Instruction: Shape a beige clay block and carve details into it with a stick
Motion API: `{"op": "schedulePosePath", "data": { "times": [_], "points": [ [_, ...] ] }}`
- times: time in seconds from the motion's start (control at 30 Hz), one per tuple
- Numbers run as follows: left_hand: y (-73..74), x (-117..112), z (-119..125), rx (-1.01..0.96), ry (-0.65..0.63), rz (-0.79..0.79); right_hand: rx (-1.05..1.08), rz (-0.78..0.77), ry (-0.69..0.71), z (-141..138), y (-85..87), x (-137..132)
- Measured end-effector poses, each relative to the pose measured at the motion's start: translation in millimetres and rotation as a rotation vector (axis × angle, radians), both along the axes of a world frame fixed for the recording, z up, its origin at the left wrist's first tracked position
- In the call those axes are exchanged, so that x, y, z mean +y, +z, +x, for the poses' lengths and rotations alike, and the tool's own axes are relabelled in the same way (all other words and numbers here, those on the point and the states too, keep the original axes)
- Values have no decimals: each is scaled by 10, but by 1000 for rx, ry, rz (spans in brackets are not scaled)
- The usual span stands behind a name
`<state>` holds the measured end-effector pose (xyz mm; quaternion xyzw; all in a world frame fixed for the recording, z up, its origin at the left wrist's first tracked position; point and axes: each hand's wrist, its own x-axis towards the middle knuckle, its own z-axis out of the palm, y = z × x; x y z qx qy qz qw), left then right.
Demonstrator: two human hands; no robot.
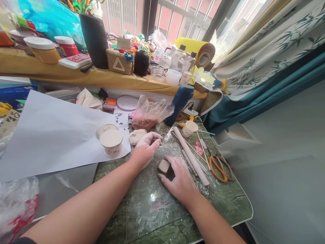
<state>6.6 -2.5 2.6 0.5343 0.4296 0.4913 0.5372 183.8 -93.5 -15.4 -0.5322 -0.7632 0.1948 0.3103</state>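
Block (164, 166): small, pale, flat-faced, over the clear sheet (139, 206), between the right thumb and forefinger; whether it rests there or is lifted cannot be told
Right hand (168, 168): curved round the block, thumb and fingers standing apart with a dark gap between; a firm grip cannot be confirmed; the flanking probably lets both sides be steadied
Left hand (150, 141): half curled above the sheet's far side, dusted white; nothing shows in it, but its inner side is hidden, so I cannot tell if it holds anything
Sheet: smeared white, laid between the arms, likely to keep residue off the green table (228, 206)
Lump (137, 136): white, just beyond the left hand, presumably kept near as material
Rod (191, 156): long, pale, slanting just right of the right hand, in the way of a move to that side
Scissors (221, 168): orange-handled, beyond the rod, near the table's right side
Cup (113, 149): white-topped, on the paper (63, 135), left of the left hand
Bag (148, 117): clear, with reddish stuff inside, behind the lump; with the blue flask (179, 103), it crowds the far side
Sill (27, 67): cloth-covered, lined with jars and bottles
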Motion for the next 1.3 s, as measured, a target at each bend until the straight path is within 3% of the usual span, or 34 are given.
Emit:
{"op": "schedulePosePath", "data": {
  "times": [0.1,0.23,0.33,0.43,0.57,0.83,0.93,1.0,1.07,1.13,1.23,1.3],
  "points": [
    [-40,15,-4,-3,1,15,174,-122,-49,-7,27,25],
    [-68,-9,-28,88,-37,99,829,-351,-231,14,26,89],
    [-24,-73,-52,205,-187,271,1233,-445,-189,38,34,124],
    [41,-122,-61,288,-344,493,1370,-507,-99,44,72,127],
    [72,-129,-36,346,-446,611,1373,-604,10,12,142,115],
    [24,-140,-22,383,-259,558,1377,-575,47,-37,84,126],
    [26,-154,-35,392,-296,588,1342,-588,56,-35,29,154],
    [30,-165,-47,360,-326,613,1282,-563,-31,4,72,177],
    [28,-166,-59,288,-296,596,1135,-459,-166,80,242,180],
    [22,-150,-68,211,-191,500,923,-248,-263,171,525,151],
    [9,-96,-66,111,-6,268,728,129,-240,249,909,74],
    [4,-57,-58,45,74,163,549,266,-176,230,933,19]
  ]
}}
